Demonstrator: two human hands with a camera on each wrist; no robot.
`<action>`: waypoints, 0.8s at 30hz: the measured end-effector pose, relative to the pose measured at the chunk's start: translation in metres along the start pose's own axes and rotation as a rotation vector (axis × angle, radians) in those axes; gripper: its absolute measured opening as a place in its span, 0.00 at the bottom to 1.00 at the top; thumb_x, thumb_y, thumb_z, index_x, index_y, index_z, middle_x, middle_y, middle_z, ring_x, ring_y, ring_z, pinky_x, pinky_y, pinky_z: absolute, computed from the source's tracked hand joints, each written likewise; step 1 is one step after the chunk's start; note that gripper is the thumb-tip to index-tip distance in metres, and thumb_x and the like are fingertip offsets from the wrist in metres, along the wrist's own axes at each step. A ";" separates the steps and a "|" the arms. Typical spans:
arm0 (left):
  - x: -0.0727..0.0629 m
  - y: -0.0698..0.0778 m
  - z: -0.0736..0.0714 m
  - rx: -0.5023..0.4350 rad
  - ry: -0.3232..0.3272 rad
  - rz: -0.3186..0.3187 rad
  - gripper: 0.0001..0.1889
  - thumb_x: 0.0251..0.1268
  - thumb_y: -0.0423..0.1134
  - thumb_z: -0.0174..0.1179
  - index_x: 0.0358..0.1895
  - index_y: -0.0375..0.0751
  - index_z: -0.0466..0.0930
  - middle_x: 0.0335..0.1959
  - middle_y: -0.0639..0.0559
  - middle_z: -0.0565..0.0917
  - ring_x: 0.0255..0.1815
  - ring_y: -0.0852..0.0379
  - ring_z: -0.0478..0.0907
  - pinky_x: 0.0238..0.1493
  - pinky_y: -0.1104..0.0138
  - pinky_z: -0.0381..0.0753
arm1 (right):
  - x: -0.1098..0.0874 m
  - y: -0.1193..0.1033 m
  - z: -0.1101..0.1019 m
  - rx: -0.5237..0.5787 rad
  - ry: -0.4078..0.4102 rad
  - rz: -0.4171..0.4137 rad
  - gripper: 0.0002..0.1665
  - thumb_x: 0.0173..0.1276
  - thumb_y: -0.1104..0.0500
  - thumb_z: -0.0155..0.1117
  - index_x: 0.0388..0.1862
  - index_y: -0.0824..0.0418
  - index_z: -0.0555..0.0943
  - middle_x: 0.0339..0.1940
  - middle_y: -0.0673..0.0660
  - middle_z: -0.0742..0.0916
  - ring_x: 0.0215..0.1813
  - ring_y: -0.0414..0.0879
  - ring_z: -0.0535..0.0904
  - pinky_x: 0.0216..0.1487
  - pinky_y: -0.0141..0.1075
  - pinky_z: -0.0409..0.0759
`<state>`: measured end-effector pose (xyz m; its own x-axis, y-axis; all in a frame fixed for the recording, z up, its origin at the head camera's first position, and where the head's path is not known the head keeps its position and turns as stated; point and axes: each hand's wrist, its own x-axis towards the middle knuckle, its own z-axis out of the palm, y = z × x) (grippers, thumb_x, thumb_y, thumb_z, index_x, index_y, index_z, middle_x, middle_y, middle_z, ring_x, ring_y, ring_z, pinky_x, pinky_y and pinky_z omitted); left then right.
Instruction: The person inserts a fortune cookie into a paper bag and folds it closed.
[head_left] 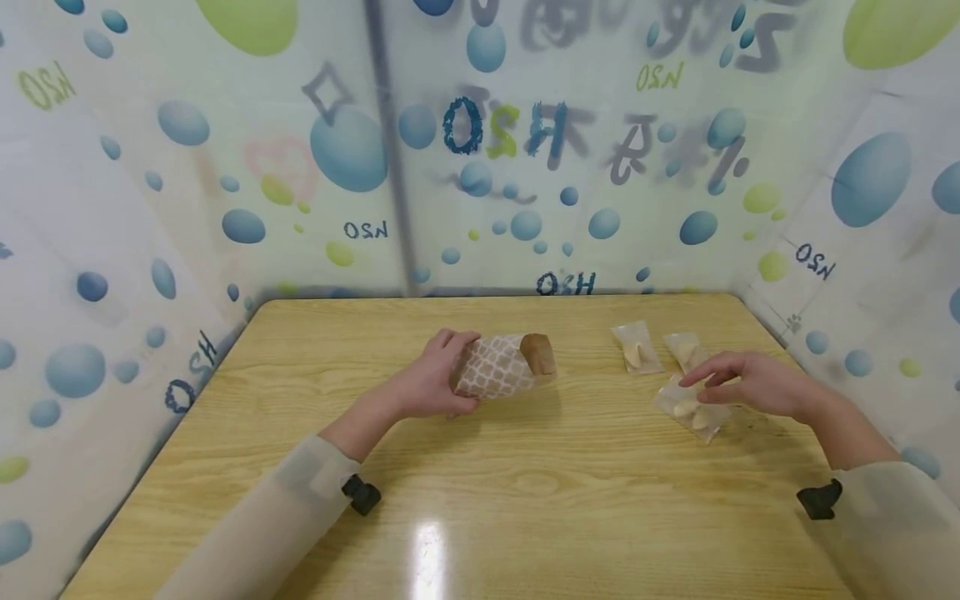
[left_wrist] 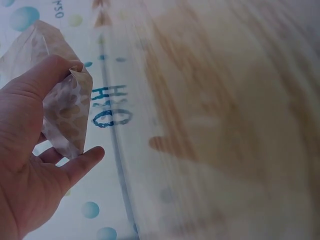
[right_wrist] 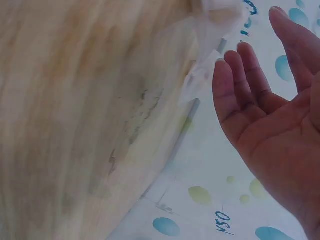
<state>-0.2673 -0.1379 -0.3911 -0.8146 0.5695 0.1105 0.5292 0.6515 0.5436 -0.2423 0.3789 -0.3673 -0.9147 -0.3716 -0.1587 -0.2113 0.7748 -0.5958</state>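
My left hand (head_left: 435, 379) grips the closed end of a brown paper bag (head_left: 493, 367) with a white lattice print. The bag lies tilted on its side, its open mouth facing right. In the left wrist view the thumb and fingers wrap the bag's (left_wrist: 67, 112) end. On the right, my right hand (head_left: 757, 385) hovers over a small clear packet (head_left: 693, 412) with pale pieces inside, its fingers loosely bent and holding nothing. Behind it lie a second clear packet (head_left: 637, 348) and a third packet (head_left: 682, 346), partly hidden by the hand. The right wrist view shows the palm (right_wrist: 280, 140) with nothing in it.
The wooden table (head_left: 525, 500) carries the bag and packets. Printed curtain-like walls (head_left: 480, 208) with bubbles and letters enclose its back and both sides. A dark clip-like device (head_left: 362, 494) sits at the left cuff, and a similar device (head_left: 820, 500) at the right.
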 end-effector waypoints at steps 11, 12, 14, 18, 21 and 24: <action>-0.001 0.001 0.003 -0.009 0.005 0.011 0.52 0.61 0.42 0.79 0.84 0.39 0.58 0.75 0.33 0.65 0.73 0.38 0.68 0.73 0.42 0.77 | 0.001 0.004 0.013 0.047 -0.137 0.024 0.20 0.76 0.56 0.74 0.64 0.58 0.88 0.54 0.56 0.89 0.44 0.40 0.80 0.40 0.33 0.79; -0.001 0.001 0.003 -0.010 0.007 0.011 0.52 0.61 0.42 0.79 0.84 0.39 0.58 0.74 0.33 0.66 0.73 0.38 0.68 0.73 0.42 0.77 | 0.001 0.003 0.014 0.043 -0.141 0.025 0.20 0.76 0.55 0.74 0.64 0.58 0.88 0.55 0.57 0.90 0.46 0.42 0.81 0.42 0.34 0.80; -0.001 0.001 0.003 -0.011 0.010 0.012 0.52 0.60 0.43 0.79 0.84 0.39 0.58 0.74 0.33 0.66 0.72 0.39 0.68 0.73 0.42 0.77 | 0.001 -0.001 0.016 0.026 -0.138 0.030 0.21 0.75 0.53 0.75 0.64 0.55 0.88 0.59 0.57 0.90 0.51 0.45 0.84 0.46 0.34 0.83; 0.000 0.001 0.002 -0.013 0.005 0.007 0.52 0.61 0.43 0.80 0.85 0.40 0.57 0.75 0.33 0.66 0.73 0.39 0.68 0.74 0.42 0.77 | 0.003 -0.011 0.021 0.014 -0.095 0.007 0.24 0.75 0.50 0.76 0.67 0.54 0.87 0.62 0.56 0.90 0.53 0.45 0.83 0.49 0.33 0.83; 0.000 0.001 0.002 -0.014 -0.001 0.000 0.52 0.61 0.43 0.80 0.85 0.40 0.57 0.75 0.33 0.65 0.73 0.39 0.68 0.75 0.42 0.76 | 0.005 -0.020 0.024 0.026 -0.045 -0.016 0.27 0.76 0.48 0.75 0.71 0.53 0.85 0.60 0.54 0.90 0.50 0.41 0.81 0.47 0.32 0.81; 0.001 0.000 0.002 -0.016 -0.003 -0.005 0.52 0.62 0.43 0.80 0.85 0.40 0.57 0.76 0.33 0.65 0.74 0.39 0.68 0.75 0.43 0.76 | 0.009 -0.031 0.027 0.062 0.007 -0.046 0.27 0.79 0.48 0.73 0.72 0.53 0.85 0.61 0.54 0.89 0.49 0.41 0.80 0.47 0.33 0.82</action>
<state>-0.2671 -0.1364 -0.3925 -0.8165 0.5677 0.1048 0.5211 0.6466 0.5571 -0.2347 0.3378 -0.3714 -0.9072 -0.4018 -0.1248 -0.2314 0.7242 -0.6496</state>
